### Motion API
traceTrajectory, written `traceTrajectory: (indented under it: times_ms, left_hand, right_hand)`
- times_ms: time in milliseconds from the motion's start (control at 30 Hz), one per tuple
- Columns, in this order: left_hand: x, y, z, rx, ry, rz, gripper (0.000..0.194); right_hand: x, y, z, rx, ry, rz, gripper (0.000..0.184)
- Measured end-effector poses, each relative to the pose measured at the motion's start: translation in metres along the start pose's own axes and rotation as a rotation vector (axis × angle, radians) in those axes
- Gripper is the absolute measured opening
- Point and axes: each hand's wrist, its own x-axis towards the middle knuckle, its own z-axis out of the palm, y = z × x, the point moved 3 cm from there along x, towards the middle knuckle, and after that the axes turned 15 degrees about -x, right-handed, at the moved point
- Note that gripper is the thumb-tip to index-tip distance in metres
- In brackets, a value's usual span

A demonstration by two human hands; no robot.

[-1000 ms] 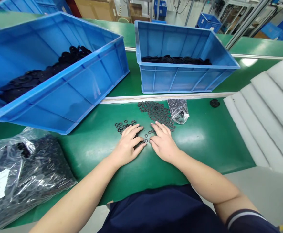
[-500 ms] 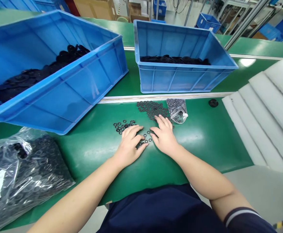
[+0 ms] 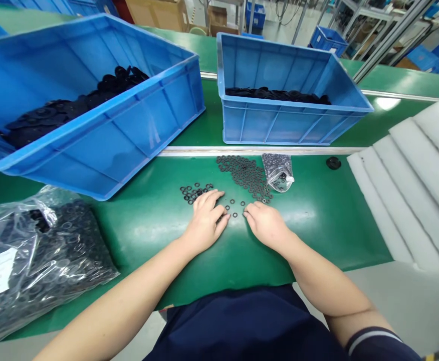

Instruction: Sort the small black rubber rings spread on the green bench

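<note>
Several small black rings (image 3: 235, 215) lie loose on the green tabletop between my two hands. My left hand (image 3: 206, 219) rests palm down with its fingers apart, and some dark rings show under its fingertips. Just beyond it is a cluster of thicker black rings (image 3: 189, 192). My right hand (image 3: 266, 223) has its fingers curled and thumb and fingertips pressed together at the table. Whatever they may pinch is too small to tell. Past the right hand spreads a flat patch of grey-black rings (image 3: 242, 170). Beside that patch lies a small clear bag (image 3: 277, 170) of rings.
Two blue bins, the left one (image 3: 155, 123) and the right one (image 3: 279, 123), hold black discs at the back. A large clear bag (image 3: 65, 250) of black parts sits at left. White foam sheets (image 3: 403, 185) lean at right near a black round part (image 3: 333, 163).
My right hand has drawn back from the flat patch of rings, and its stretched fingers have curled together. The loose rings between the hands are more spread. My left hand has barely moved.
</note>
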Motion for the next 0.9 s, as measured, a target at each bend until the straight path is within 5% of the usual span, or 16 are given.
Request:
traceTrajectory:
  times_ms: [167,333,433,567,733,900]
  left_hand:
    - [-0.002,-0.013,-0.013,0.041,0.077,-0.069,0.016]
    - [-0.006,-0.015,-0.028,-0.013,0.02,-0.028,0.018]
    - [-0.005,-0.012,-0.025,-0.036,-0.045,-0.011,0.019]
    - [-0.003,-0.011,-0.016,-0.028,-0.097,0.002,0.018]
    - [-0.005,-0.017,-0.014,-0.013,-0.026,0.011,0.028]
    - [-0.007,-0.022,-0.018,-0.027,0.031,-0.041,0.025]
  right_hand:
    - [0.005,0.022,-0.004,0.115,0.17,0.114,0.021]
    - [0.01,0.08,-0.008,0.121,0.34,0.408,0.028]
    - [0.021,0.103,-0.005,0.057,0.269,0.475,0.035]
    - [0.038,0.104,-0.005,-0.042,0.078,0.483,0.042]
    - [0.053,0.095,-0.012,-0.13,-0.068,0.503,0.062]
    - [0.064,0.099,-0.012,-0.142,-0.151,0.473,0.061]
